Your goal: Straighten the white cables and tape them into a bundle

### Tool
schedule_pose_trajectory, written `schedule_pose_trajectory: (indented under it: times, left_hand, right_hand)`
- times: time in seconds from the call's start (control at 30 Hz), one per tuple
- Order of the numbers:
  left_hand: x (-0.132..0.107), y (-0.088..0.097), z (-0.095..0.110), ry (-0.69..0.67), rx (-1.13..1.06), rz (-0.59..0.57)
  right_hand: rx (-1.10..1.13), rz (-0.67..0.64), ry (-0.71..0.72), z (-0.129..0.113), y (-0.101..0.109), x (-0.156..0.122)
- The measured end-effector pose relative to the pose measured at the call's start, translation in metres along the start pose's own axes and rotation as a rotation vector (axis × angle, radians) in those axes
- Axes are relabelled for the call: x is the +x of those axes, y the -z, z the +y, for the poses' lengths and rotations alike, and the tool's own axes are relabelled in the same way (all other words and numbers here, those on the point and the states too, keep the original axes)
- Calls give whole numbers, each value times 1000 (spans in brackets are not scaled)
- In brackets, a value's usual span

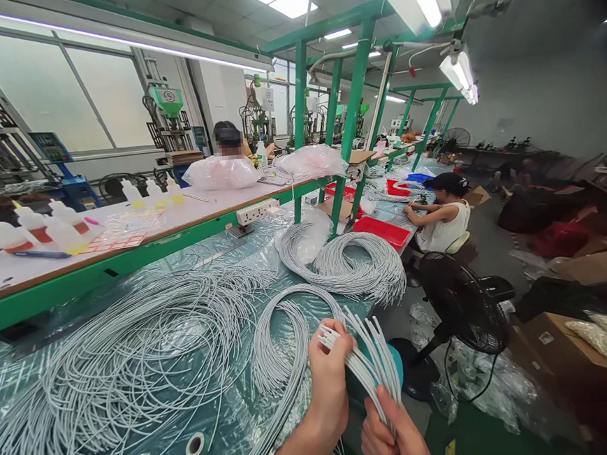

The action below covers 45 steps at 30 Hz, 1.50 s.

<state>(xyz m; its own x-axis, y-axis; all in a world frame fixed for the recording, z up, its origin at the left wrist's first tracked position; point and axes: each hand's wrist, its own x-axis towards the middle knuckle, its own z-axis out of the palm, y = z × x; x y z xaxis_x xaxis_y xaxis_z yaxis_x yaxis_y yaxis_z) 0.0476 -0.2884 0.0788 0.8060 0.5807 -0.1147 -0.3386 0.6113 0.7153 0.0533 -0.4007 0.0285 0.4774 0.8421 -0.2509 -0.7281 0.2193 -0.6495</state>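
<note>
My left hand (328,376) is closed around the ends of a bundle of grey-white cables (366,352) near the table's front edge. My right hand (391,438) grips the same bundle lower down, fingers wrapped round it. The cable ends fan out above both hands. A looped coil of the same cables (278,341) lies on the plastic-covered table (221,255) just left of my hands. A roll of tape (196,445) lies flat on the table at the lower left of my hands.
Big heaps of cables (135,353) cover the table; another coil (353,265) lies farther on. A green shelf (102,271) carries squeeze bottles (35,227). A black fan (462,306) stands right of the table. A seated person (442,216) works beyond it; cardboard boxes (565,347) sit on the floor.
</note>
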Motion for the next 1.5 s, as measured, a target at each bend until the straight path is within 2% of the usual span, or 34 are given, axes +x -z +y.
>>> schedule_pose_trajectory:
  times: [0.17, 0.33, 0.57, 0.7, 0.83, 1.0, 1.13, 1.23, 1.37, 1.43, 1.5]
  left_hand:
    - [-5, -5, 11, 93, -142, -92]
    - [-5, -1, 9, 73, -78, -132]
    - [-2, 6, -1, -6, 135, -4]
    - [-4, 4, -1, -7, 116, 17]
    - [-7, 2, 3, 52, 11, 86]
    - [-7, -2, 9, 83, -50, -98]
    - [-3, -3, 11, 89, 26, -163]
    - [-3, -4, 11, 109, 47, -167]
    - [-6, -4, 11, 113, -17, -15]
    - [-6, -3, 11, 112, -24, -46]
    - [-7, -2, 11, 105, -28, -138]
  right_hand:
    - [-7, -25, 18, -1, -2, 1]
    - [5, -26, 10, 2, -1, 3]
    - [-14, 56, -20, 7, 3, 3]
    - [1, 41, -2, 6, 3, 3]
    - [16, 16, 14, 5, 1, 4]
    - [31, 4, 24, 6, 1, 6]
    - [-10, -16, 36, 7, 2, 7]
    - [-4, -23, 36, 8, 4, 8]
    - [41, -31, 48, 9, 8, 11]
    - [49, -45, 41, 8, 9, 12]
    - [48, -58, 13, 8, 9, 13]
